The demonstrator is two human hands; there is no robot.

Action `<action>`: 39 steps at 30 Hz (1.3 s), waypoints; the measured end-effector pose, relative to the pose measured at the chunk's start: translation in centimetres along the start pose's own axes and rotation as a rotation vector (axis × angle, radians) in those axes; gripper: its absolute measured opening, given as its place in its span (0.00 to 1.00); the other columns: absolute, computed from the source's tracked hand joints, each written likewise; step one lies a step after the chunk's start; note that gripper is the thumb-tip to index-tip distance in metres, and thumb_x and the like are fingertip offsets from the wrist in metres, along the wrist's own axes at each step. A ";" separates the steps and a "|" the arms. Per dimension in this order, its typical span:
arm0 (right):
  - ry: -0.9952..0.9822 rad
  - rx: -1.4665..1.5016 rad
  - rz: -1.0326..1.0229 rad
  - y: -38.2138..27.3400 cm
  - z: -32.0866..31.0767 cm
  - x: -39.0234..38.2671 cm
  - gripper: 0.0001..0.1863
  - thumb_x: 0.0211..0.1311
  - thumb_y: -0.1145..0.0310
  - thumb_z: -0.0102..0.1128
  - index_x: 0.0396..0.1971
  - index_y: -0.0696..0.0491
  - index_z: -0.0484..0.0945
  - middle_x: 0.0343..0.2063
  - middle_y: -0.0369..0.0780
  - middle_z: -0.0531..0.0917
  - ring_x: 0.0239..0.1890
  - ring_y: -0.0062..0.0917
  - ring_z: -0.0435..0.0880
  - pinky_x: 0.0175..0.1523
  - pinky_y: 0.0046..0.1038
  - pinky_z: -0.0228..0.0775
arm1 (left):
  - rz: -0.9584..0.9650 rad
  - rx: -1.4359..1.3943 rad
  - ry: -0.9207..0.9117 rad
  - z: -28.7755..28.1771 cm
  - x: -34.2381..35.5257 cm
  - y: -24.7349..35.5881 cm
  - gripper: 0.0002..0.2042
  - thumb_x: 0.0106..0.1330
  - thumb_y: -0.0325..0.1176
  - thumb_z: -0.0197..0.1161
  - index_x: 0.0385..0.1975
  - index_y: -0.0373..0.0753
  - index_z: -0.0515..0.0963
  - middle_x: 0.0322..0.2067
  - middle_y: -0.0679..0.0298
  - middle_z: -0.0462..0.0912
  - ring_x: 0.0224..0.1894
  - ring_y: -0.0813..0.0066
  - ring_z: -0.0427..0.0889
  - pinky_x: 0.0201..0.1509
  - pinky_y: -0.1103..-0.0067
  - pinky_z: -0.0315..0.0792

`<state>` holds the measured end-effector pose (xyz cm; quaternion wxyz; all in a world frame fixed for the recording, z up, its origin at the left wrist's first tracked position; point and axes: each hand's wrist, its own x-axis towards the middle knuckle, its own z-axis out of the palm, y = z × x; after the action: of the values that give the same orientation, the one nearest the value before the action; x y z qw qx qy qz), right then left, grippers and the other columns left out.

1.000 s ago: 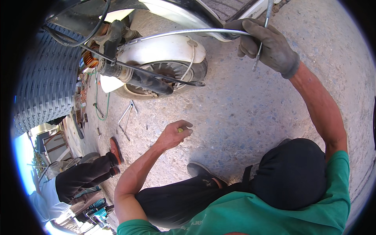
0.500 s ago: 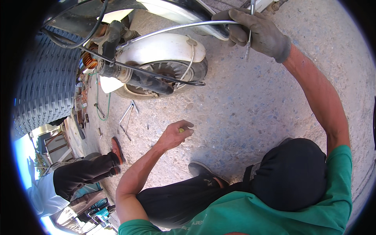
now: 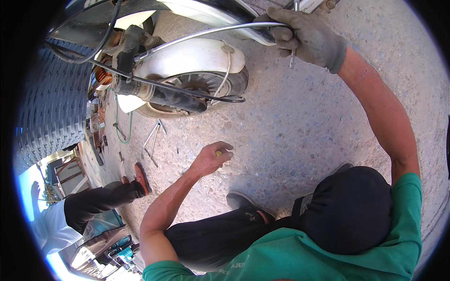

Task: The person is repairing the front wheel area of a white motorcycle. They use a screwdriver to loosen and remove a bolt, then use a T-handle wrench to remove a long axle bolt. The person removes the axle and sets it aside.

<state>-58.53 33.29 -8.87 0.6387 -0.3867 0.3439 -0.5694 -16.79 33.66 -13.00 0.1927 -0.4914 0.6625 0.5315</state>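
Note:
My right hand (image 3: pixel 311 37), in a grey work glove, is closed around the crossbar of a long chrome T-handle wrench (image 3: pixel 206 31). The shaft runs left, and its thicker socket end rests at the dark front fork (image 3: pixel 129 49) of a motorbike. Below that shaft are the white mudguard (image 3: pixel 192 56) and the spoked front wheel (image 3: pixel 241 82). My bare left hand (image 3: pixel 211 158) hovers over the ground with curled fingers around a small yellow-green thing (image 3: pixel 218 153), mostly hidden and too small to name. Black cables (image 3: pixel 164 85) loop past the fork.
Metal tools (image 3: pixel 153 140) and a green hose (image 3: pixel 127 133) lie on the rough concrete (image 3: pixel 290 126). A grey woven panel (image 3: pixel 51 103) stands at left. Another person in dark trousers (image 3: pixel 101 201) is at lower left, by a teal machine (image 3: pixel 125 255). My shoe (image 3: pixel 241 201) is below my left hand.
My gloved right hand and the wrench's crossbar have shifted slightly left and turned a little. My left hand has hardly moved. The other person's legs have changed position.

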 end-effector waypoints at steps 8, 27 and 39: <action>0.233 0.183 0.144 -0.9 1.4 -0.2 0.15 0.80 0.55 0.44 0.40 0.50 0.75 0.17 0.26 0.70 0.17 0.10 0.63 0.29 0.20 0.66 | -0.010 -0.057 -0.029 -2.3 -0.5 0.2 0.21 0.63 0.30 0.67 0.57 0.35 0.77 0.38 0.65 0.81 0.33 0.84 0.76 0.38 0.84 0.72; 0.140 -0.107 -0.115 -1.3 0.7 -2.3 0.35 0.79 0.43 0.34 0.61 0.59 0.74 0.40 0.40 0.83 0.40 0.21 0.81 0.51 0.31 0.79 | -0.154 -0.013 0.903 -18.2 -15.8 1.8 0.19 0.75 0.45 0.53 0.43 0.30 0.77 0.27 0.59 0.81 0.17 0.77 0.75 0.21 0.80 0.68; 0.452 -0.553 0.268 -5.2 1.6 -2.2 0.27 0.78 0.44 0.43 0.44 0.55 0.80 0.23 0.33 0.74 0.22 0.18 0.69 0.29 0.24 0.67 | 0.811 -0.917 0.720 -34.2 -9.1 -3.1 0.10 0.76 0.36 0.53 0.43 0.38 0.77 0.30 0.62 0.80 0.28 0.72 0.75 0.33 0.75 0.70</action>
<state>-59.81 35.35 -3.50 0.4873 -0.3606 0.6642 -0.4374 -0.97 7.31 4.84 -0.4775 -0.3827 0.5251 0.5914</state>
